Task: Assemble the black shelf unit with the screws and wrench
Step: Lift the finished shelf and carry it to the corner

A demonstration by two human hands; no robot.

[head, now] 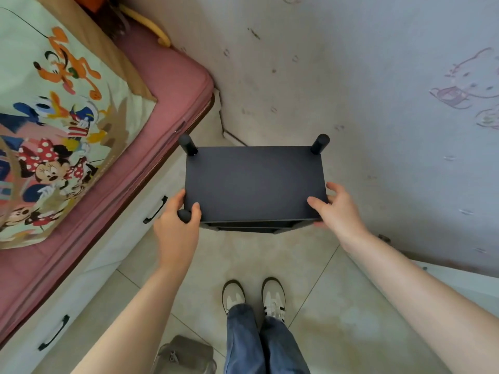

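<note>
Standing over a matte black flat-panelled shelf unit [255,184], the person has it between both hands, in front of their feet above the pale tiled floor [310,279]. Left hand [178,225] is wrapped round a short black cylindrical leg [184,215] at the near corner. Right hand [336,209] grips the opposite corner, thumb on top. Pink mattress bed [167,76] sits just beside it on the left, with scuffed pale wallpaper [351,63] behind.

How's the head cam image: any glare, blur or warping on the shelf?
Head view: soft, even light, no glare on the black shelf unit; left hand and right hand reasonably sharp; wide-angle warping bends the bed edge; the shelf's underside is dark.
</note>
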